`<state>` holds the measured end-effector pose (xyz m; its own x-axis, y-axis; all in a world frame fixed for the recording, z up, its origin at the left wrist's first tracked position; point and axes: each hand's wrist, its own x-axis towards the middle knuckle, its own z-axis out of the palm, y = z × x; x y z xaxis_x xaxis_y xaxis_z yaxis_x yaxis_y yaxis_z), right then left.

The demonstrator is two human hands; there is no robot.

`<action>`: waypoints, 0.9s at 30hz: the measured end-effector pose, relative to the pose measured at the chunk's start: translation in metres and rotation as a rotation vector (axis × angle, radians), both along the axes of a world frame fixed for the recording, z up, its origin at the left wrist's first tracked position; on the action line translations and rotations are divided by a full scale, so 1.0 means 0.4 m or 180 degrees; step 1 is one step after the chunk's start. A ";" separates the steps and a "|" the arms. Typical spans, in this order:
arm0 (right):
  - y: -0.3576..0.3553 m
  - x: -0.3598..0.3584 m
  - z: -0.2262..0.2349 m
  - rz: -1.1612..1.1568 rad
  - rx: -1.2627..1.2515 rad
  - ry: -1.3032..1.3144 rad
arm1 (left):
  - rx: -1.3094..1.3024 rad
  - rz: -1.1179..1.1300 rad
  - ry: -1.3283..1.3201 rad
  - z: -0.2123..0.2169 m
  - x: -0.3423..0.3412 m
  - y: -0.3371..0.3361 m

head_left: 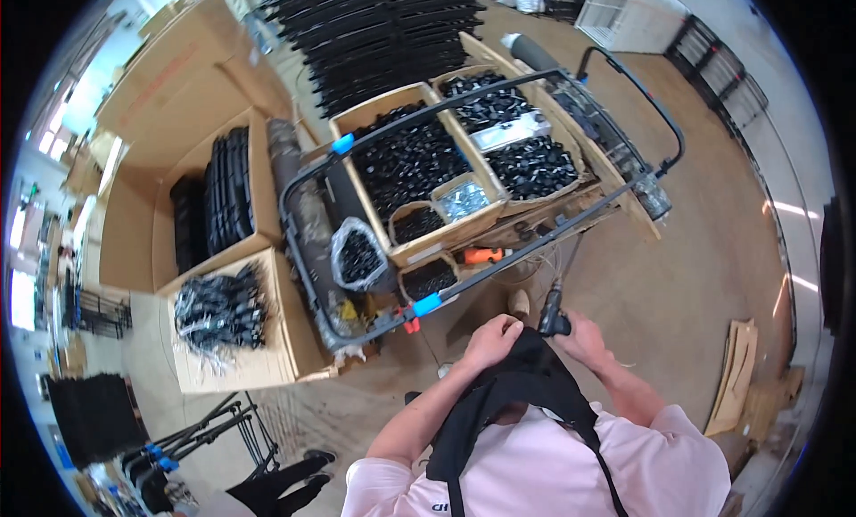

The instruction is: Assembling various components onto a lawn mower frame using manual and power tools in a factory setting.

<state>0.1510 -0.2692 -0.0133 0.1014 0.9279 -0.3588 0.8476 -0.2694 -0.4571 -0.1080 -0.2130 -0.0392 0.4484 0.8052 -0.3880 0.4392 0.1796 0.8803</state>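
My right hand (581,340) grips a black power screwdriver (555,319), its thin shaft pointing up toward the workbench. My left hand (493,340) is in front of my black apron (526,370), its fingers curled together; whatever they may hold is hidden. Ahead, a black tubular frame (526,257) with rounded corners and blue bands lies across the workbench, apart from both hands. Under its near bar rests an orange tool (482,255). Inside the frame, a wooden tray (406,160) is filled with small black parts, beside a small box of silvery hardware (464,200).
At left stand an open carton (134,241) of black parts and another carton (285,339) topped with bagged parts. Black frames (383,36) are stacked beyond the bench. A person's legs (290,488) show lower left. Flat cardboard (733,374) lies at right.
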 end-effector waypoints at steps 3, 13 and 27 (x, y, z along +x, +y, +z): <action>0.095 0.122 -0.033 -0.0607 0.0185 -0.0099 | 0.0189 -0.0036 -0.0086 0.120 0.043 0.108; 0.536 0.497 -0.292 -0.0986 0.0343 0.0068 | 0.1629 0.0398 0.0727 0.005 0.339 0.626; 0.734 0.579 -0.440 -0.0728 -0.0364 -0.0192 | 0.1232 -0.0630 0.2706 -0.199 0.501 0.912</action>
